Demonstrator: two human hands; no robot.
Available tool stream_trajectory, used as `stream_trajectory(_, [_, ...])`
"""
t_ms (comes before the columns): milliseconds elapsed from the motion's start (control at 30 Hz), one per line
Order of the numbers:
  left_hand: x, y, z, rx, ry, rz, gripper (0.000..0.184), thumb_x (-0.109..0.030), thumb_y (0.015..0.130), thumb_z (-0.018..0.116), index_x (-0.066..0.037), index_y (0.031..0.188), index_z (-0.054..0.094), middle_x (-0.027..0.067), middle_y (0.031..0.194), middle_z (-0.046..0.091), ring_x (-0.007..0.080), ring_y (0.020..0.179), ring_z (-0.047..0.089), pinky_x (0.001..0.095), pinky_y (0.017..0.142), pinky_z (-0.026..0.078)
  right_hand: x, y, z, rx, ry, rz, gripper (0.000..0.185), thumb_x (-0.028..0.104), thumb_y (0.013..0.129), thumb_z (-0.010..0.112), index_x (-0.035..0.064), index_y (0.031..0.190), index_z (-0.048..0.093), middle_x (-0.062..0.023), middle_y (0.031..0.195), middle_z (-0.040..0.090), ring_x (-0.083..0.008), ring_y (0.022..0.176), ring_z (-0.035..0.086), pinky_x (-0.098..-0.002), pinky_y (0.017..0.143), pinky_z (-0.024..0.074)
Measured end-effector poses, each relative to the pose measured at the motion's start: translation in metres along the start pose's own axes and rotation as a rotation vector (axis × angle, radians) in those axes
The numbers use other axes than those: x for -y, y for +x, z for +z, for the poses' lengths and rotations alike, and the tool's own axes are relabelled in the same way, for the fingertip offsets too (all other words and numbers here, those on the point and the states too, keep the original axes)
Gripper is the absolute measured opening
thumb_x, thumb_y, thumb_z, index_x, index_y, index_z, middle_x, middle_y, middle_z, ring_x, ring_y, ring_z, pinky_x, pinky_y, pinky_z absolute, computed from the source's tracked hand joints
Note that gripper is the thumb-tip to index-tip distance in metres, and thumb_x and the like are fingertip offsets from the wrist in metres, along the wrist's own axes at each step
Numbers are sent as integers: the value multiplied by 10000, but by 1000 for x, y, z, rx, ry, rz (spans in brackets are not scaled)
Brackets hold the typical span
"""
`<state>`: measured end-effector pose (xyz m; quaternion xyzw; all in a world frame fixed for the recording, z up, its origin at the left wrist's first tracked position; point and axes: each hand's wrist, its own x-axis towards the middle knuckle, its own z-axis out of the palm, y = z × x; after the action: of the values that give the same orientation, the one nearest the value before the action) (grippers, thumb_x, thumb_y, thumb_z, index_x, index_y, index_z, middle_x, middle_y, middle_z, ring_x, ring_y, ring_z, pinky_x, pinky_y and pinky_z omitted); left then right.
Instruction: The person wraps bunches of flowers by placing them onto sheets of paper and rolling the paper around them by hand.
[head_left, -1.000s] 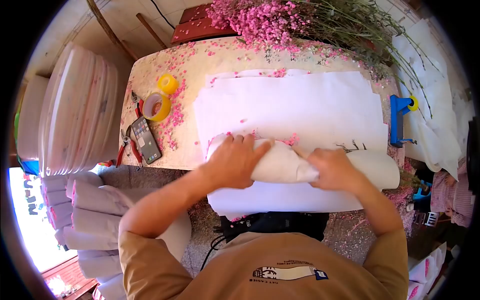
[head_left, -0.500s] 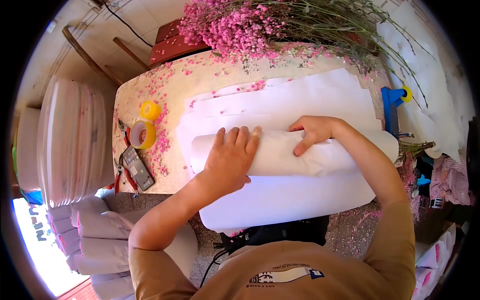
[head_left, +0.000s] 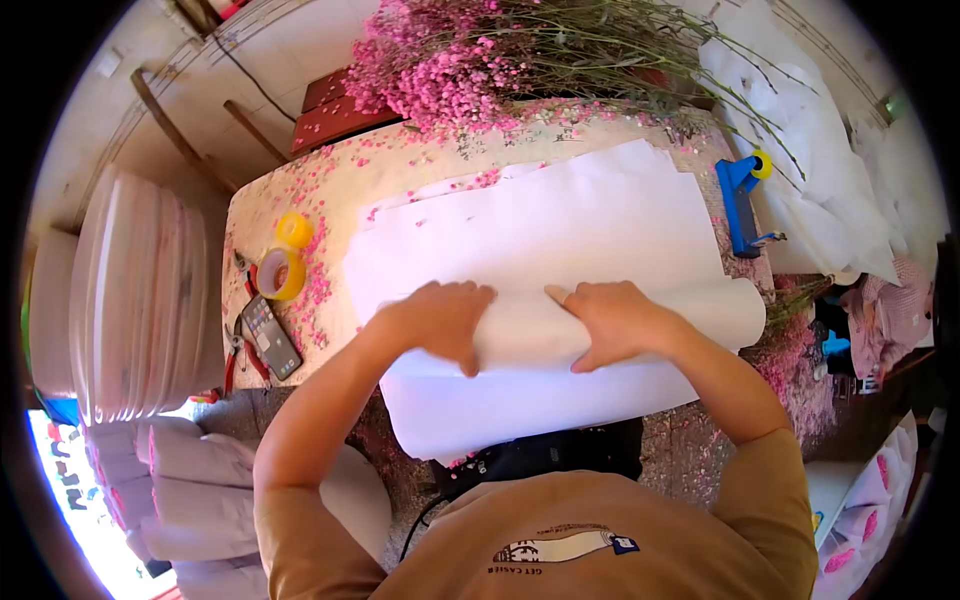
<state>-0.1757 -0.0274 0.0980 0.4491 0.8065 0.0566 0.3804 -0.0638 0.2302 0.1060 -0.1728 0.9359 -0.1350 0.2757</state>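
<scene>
A roll of white wrapping paper lies across the table near its front edge. My left hand wraps over the left part of the roll, with its thumb on the near side. Around the middle of the roll curves my right hand, its thumb also toward me. Both hands press on the roll, and some fingertips are hidden behind it. Loose white paper sheets are spread flat beyond the roll. Another part of the white paper hangs over the front edge below it.
Pink flowers with long stems lie at the back. On the left are tape rolls, a phone and red-handled pliers. A blue tape dispenser stands at the right edge. Wrapped bundles sit lower left.
My left hand has gone from lying spread on the roll to curling around it. Both hands and the roll are a little nearer my body. The camera view has shifted slightly.
</scene>
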Motion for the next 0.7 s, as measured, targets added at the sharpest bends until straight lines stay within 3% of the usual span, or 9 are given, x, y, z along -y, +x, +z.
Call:
stream_trajectory(67, [5, 17, -11, 42, 10, -46, 1058, -363, 518, 905, -24, 1435, 500, 226, 1308, 585, 405, 1209, 579, 453, 1037, 467, -14, 16, -10, 94, 141, 7, 1067, 485, 608, 888, 103, 1511, 468, -211, 1296, 595, -392, 1202, 578, -445, 1008, 486])
stream_trajectory(167, [13, 43, -21, 181, 70, -167, 1047, -347, 458, 921, -58, 1402, 571, 216, 1349, 575, 385, 1258, 562, 478, 1019, 478, -39, 36, -3, -15, 79, -135, 1042, 502, 588, 885, 121, 1484, 512, -194, 1377, 533, -384, 1276, 511, -438, 1063, 455])
stream_trajectory(200, [13, 46, -26, 254, 19, -198, 1071, -341, 459, 920, -48, 1420, 551, 214, 1368, 564, 380, 1292, 539, 480, 1009, 484, -32, 35, -10, 40, 131, -84, 1040, 499, 571, 896, 152, 1479, 527, -194, 1426, 473, -366, 1342, 435, -433, 1121, 402])
stream_trajectory(233, [12, 47, -29, 326, -29, -223, 1094, -334, 460, 919, -39, 1439, 530, 212, 1388, 553, 376, 1326, 516, 483, 999, 489, -33, 37, -9, 50, 117, -119, 1040, 499, 571, 896, 152, 1479, 527, -194, 1426, 473, -366, 1342, 435, -433, 1121, 402])
stream_trajectory(433, [8, 37, -15, 191, -86, -272, 1092, -271, 492, 910, 2, 1459, 484, 199, 1381, 566, 394, 1281, 559, 460, 1012, 481, -27, 31, -8, 101, 247, -35, 1084, 442, 558, 926, 91, 1491, 499, -187, 1334, 503, -365, 1300, 464, -414, 1109, 404])
stream_trajectory(467, [6, 34, -10, 186, -88, -273, 1092, -271, 492, 910, 2, 1459, 484, 199, 1381, 566, 394, 1281, 559, 460, 1012, 481, -28, 29, -2, 18, 207, -61, 1091, 433, 554, 927, 73, 1489, 493, -192, 1314, 526, -366, 1272, 489, -413, 1099, 413])
stream_trajectory(533, [0, 25, -1, -23, -36, -253, 1052, -246, 493, 911, -3, 1433, 508, 190, 1317, 603, 399, 1228, 586, 457, 1004, 480, -24, 23, 3, -65, 160, -87, 1098, 423, 550, 928, 55, 1487, 487, -197, 1294, 549, -368, 1244, 515, -412, 1089, 422])
stream_trajectory(700, [-24, -15, 14, -104, -60, -203, 918, -205, 531, 870, 15, 1360, 541, 184, 1212, 634, 404, 1190, 585, 483, 1012, 466, 15, -5, 9, -161, -41, -16, 1103, 399, 585, 902, 52, 1519, 429, -222, 1179, 638, -363, 1145, 590, -465, 999, 430])
